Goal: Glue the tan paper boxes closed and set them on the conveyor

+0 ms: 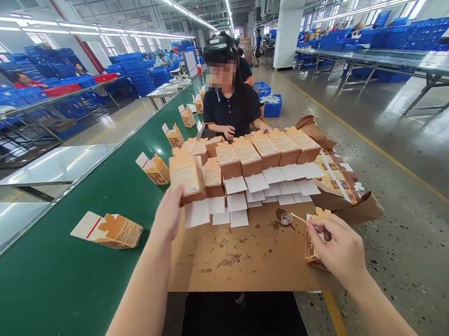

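Observation:
My left hand is closed on a brown-and-cream carton, raised at the left end of the stacked cartons. Its blurred top has cut flaps. Between the fingertips of my right hand is a thin cotton swab, pointing left. Just beyond the swab's tip sits a small clear dish on the cardboard sheet, with dark wet marks around it. Another carton stands under my right hand, which partly hides it. Rows of cartons with white flaps lie ahead.
To the left runs a green conveyor belt, where a carton with a red-striped white flap stands near others spaced further along. Across the stack, a co-worker has both hands by the cartons. Brown wrapping paper lies at right.

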Action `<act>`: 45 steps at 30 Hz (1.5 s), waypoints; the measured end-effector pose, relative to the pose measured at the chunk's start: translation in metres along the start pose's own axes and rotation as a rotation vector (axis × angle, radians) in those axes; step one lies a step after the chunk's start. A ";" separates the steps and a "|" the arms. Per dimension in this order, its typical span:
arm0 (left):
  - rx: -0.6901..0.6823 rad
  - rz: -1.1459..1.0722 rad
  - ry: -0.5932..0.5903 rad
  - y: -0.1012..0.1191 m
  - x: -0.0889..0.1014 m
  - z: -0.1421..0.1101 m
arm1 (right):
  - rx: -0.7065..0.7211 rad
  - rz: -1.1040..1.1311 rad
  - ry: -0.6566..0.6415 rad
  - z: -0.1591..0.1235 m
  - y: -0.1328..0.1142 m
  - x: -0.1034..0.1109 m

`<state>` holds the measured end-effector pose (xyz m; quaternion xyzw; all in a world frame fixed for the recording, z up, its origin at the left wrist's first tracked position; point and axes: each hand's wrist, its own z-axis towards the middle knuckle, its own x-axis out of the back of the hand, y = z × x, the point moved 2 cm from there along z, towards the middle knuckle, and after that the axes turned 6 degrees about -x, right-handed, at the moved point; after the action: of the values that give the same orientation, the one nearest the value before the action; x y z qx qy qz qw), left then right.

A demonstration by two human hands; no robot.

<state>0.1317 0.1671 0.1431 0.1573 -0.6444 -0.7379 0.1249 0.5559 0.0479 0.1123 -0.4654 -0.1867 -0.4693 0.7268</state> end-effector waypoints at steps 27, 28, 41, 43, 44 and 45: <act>0.317 0.031 -0.055 -0.087 0.079 -0.145 | 0.130 0.426 -0.311 -0.120 -0.112 -0.115; 0.306 0.038 -0.058 -0.086 0.078 -0.147 | 0.140 0.416 -0.302 -0.129 -0.121 -0.126; 0.114 0.247 0.013 -0.100 0.087 -0.161 | 0.017 0.477 -0.216 -0.128 -0.094 -0.106; 0.067 0.326 -0.015 -0.100 0.089 -0.164 | -0.027 0.491 -0.219 -0.130 -0.090 -0.099; 0.053 0.363 -0.029 -0.099 0.090 -0.166 | -0.047 0.497 -0.220 -0.131 -0.088 -0.096; 0.047 0.396 -0.044 -0.098 0.090 -0.168 | -0.062 0.499 -0.219 -0.131 -0.086 -0.093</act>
<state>0.1167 -0.0078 0.0194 0.0142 -0.6825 -0.6868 0.2497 0.4148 -0.0274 0.0242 -0.5670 -0.1293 -0.2280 0.7809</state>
